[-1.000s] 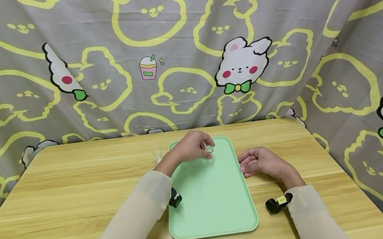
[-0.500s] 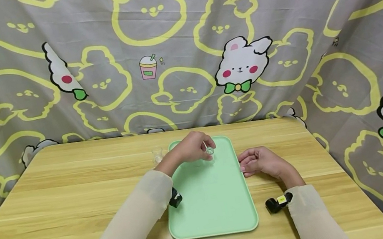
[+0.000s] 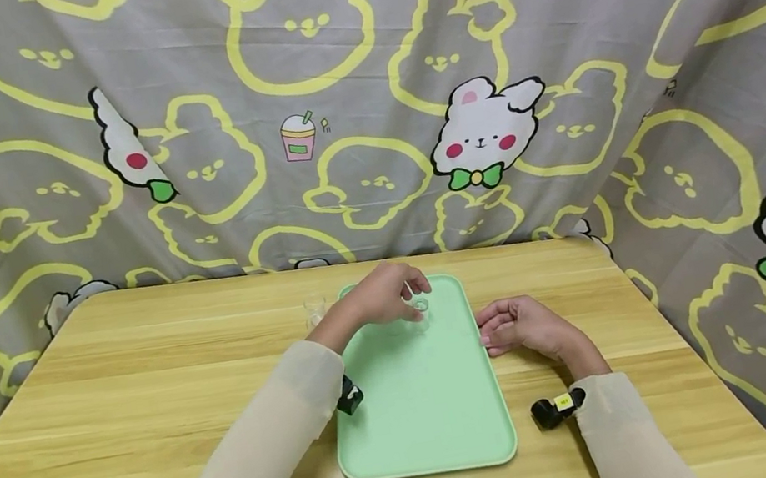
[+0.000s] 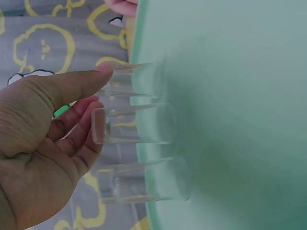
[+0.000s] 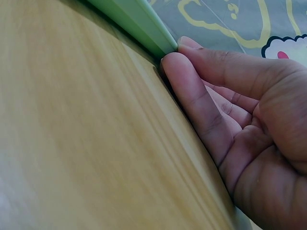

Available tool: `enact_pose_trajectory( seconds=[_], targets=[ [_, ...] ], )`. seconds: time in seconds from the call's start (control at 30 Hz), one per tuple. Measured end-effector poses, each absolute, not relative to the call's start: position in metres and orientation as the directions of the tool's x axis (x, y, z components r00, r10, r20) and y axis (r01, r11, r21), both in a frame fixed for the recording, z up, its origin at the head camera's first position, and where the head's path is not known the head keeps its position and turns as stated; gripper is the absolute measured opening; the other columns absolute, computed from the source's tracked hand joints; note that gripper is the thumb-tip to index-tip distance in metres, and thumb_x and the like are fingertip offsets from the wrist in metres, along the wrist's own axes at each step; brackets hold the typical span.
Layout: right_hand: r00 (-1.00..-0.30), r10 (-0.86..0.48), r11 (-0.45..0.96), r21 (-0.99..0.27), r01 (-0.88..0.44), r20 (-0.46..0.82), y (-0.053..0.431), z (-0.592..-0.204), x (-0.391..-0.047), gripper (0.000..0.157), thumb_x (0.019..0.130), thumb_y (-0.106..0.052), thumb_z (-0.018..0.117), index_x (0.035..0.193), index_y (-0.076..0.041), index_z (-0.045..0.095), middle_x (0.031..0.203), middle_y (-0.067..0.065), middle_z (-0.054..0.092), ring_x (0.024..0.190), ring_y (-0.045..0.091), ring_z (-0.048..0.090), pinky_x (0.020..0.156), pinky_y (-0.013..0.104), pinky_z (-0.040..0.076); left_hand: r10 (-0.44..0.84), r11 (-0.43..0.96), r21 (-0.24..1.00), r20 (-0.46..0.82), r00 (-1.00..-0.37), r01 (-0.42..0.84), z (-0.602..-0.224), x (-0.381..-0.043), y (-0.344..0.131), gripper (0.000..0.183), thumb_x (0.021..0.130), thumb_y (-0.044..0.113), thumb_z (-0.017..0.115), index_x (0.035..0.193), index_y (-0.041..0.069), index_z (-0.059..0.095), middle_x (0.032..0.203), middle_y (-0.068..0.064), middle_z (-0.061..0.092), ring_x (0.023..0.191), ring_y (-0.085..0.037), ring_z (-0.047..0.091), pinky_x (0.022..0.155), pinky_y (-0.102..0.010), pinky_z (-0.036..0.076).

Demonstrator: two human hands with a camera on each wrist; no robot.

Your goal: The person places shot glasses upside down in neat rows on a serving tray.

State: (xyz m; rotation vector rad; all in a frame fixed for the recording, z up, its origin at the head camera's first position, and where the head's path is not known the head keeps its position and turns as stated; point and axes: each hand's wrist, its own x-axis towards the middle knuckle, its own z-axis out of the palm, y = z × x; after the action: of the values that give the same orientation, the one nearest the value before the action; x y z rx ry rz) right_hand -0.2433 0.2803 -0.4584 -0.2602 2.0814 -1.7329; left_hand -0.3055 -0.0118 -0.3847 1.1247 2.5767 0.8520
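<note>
My left hand is over the far part of the light green tray. Its thumb and fingertips pinch a small clear shot glass near its upper end, and the other end meets the tray. Two more shot glasses line up beside it in the left wrist view, a middle one and a nearer one. In the head view my left hand and sleeve hide most of this row. My right hand pinches the tray's right edge between thumb and index finger, low against the wood.
Off the tray's far left side, clear glassware stands on the wooden table, partly behind my left wrist. A patterned curtain hangs past the table's far edge. Black wrist cameras show at both cuffs.
The shot glass in my left hand has come down slightly, and the thumb and fingers around it have eased apart a little. My right hand stays at the tray's edge.
</note>
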Motion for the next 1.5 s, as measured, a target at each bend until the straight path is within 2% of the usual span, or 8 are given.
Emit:
enact_pose_trajectory(
  seconds=[0.1, 0.23, 0.43, 0.8, 1.07, 1.5],
  targets=[
    [-0.898, -0.393, 0.207, -0.97, 0.125, -0.2, 0.28, -0.459, -0.243, 0.039, 0.092, 0.008, 0.066, 0.128, 0.018, 0.053, 0.101, 0.016, 0.07, 0.092, 0.022, 0.073, 0.083, 0.041, 0.061, 0.723, 0.541, 0.568, 0.061, -0.688, 0.62, -0.376, -0.304, -0.015, 0.035, 0.083, 0.008, 0.086, 0.115, 0.006, 0.073, 0.113, -0.005, 0.071, 0.1, -0.021, 0.067, 0.087, -0.029, 0.055],
    [-0.896, -0.397, 0.21, -0.97, 0.121, -0.198, 0.282, -0.46, -0.242, 0.039, 0.093, 0.008, 0.066, 0.128, 0.018, 0.053, 0.101, 0.016, 0.07, 0.092, 0.021, 0.073, 0.083, 0.04, 0.061, 0.711, 0.559, 0.549, 0.068, -0.7, 0.621, -0.365, -0.301, -0.022, 0.033, 0.084, 0.01, 0.086, 0.115, 0.009, 0.073, 0.113, -0.003, 0.071, 0.103, -0.022, 0.067, 0.088, -0.029, 0.055],
    [-0.895, -0.406, 0.208, -0.972, 0.108, -0.186, 0.283, -0.459, -0.241, 0.041, 0.093, 0.007, 0.066, 0.129, 0.019, 0.051, 0.1, 0.017, 0.069, 0.092, 0.021, 0.072, 0.083, 0.039, 0.061, 0.694, 0.58, 0.528, 0.077, -0.715, 0.62, -0.352, -0.301, -0.036, 0.03, 0.087, 0.009, 0.083, 0.116, 0.008, 0.073, 0.112, -0.003, 0.07, 0.105, -0.029, 0.067, 0.089, -0.033, 0.055],
    [-0.898, -0.399, 0.218, -0.971, 0.102, -0.184, 0.284, -0.462, -0.241, 0.038, 0.093, 0.007, 0.065, 0.128, 0.017, 0.053, 0.1, 0.016, 0.07, 0.092, 0.021, 0.073, 0.083, 0.041, 0.061, 0.632, 0.625, 0.513, 0.11, -0.767, 0.588, -0.345, -0.308, -0.078, 0.026, 0.091, 0.012, 0.079, 0.115, 0.006, 0.074, 0.11, -0.006, 0.072, 0.1, -0.024, 0.067, 0.09, -0.038, 0.055],
    [-0.9, -0.392, 0.227, -0.968, 0.108, -0.193, 0.284, -0.462, -0.24, 0.038, 0.093, 0.008, 0.065, 0.128, 0.017, 0.054, 0.101, 0.016, 0.07, 0.092, 0.022, 0.073, 0.084, 0.04, 0.061, 0.575, 0.657, 0.515, 0.13, -0.808, 0.551, -0.347, -0.312, -0.113, 0.024, 0.09, 0.011, 0.079, 0.112, 0.004, 0.074, 0.108, -0.008, 0.072, 0.097, -0.025, 0.068, 0.087, -0.04, 0.056],
    [-0.898, -0.4, 0.208, -0.972, 0.109, -0.186, 0.28, -0.46, -0.242, 0.04, 0.092, 0.008, 0.067, 0.128, 0.017, 0.053, 0.1, 0.016, 0.07, 0.092, 0.023, 0.073, 0.084, 0.042, 0.061, 0.466, 0.64, 0.634, 0.131, -0.875, 0.435, -0.372, -0.31, -0.17, 0.022, 0.095, 0.016, 0.075, 0.112, 0.003, 0.071, 0.102, -0.01, 0.071, 0.095, -0.028, 0.07, 0.082, -0.044, 0.058]
  ],
)
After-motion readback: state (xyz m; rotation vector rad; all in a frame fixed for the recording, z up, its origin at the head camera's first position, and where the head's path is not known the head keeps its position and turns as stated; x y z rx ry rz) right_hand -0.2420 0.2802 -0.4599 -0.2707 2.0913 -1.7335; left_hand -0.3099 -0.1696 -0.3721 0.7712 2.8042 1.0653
